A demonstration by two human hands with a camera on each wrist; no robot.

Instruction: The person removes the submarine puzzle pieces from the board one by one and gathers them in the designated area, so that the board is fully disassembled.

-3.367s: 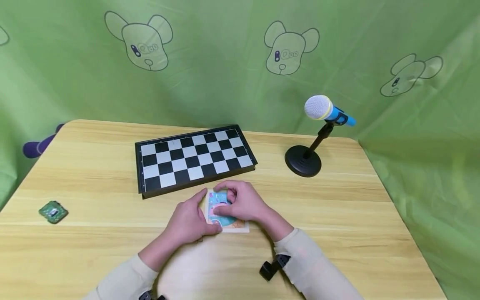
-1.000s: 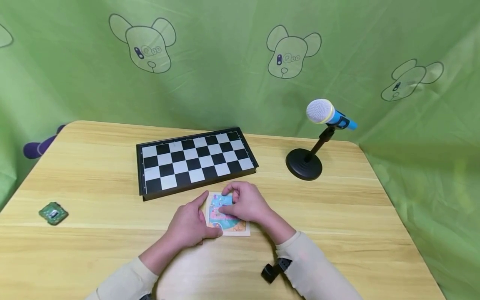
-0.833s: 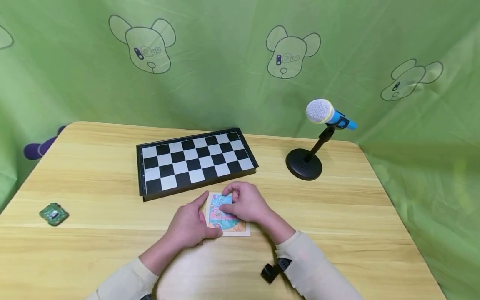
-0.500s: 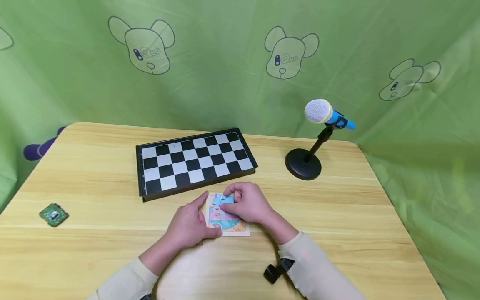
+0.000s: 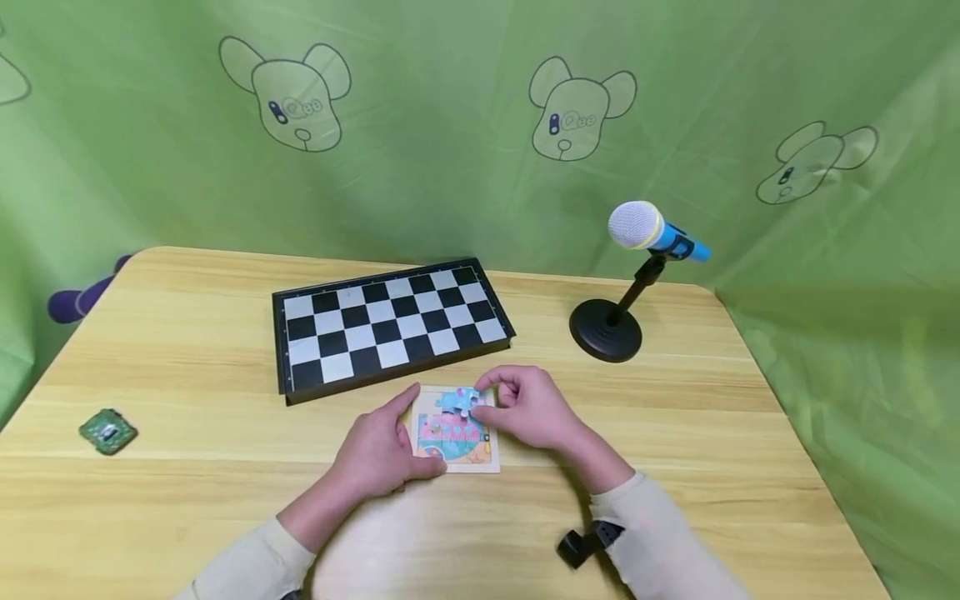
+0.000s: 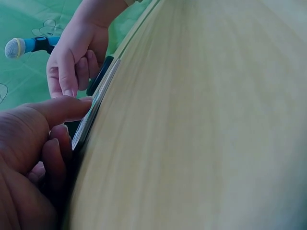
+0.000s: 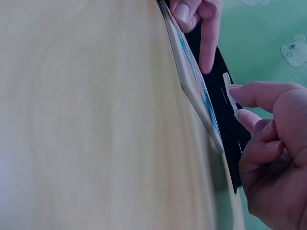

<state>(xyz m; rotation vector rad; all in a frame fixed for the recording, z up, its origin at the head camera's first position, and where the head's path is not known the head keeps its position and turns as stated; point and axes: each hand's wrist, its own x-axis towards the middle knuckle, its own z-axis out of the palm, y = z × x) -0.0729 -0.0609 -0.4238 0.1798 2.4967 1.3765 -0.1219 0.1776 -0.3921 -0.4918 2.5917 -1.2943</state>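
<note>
A small jigsaw puzzle (image 5: 453, 448) with a pale border lies on the table, printed in pink, blue and orange. My left hand (image 5: 375, 450) holds its left side, thumb on the near edge and index finger stretched along to the far left corner. Above the far part of the puzzle, my right hand (image 5: 536, 408) pinches a light-blue puzzle piece (image 5: 459, 400) between thumb and index finger. The right wrist view shows this piece (image 7: 230, 96) edge-on, raised off the board, with the other fingers curled in. Part of the puzzle's upper area is hidden beneath the piece.
A black-framed chessboard (image 5: 390, 325) lies just behind the puzzle. At the back right stands a blue toy microphone (image 5: 652, 229) on a black round-based stand (image 5: 606, 331). A small green square object (image 5: 108, 431) lies far left. Green cloth (image 5: 450, 167) hangs behind the table (image 5: 225, 467).
My right hand has shifted right, bringing the light-blue piece with it and uncovering more of the pink middle. My left hand keeps its place on the puzzle's left side.
</note>
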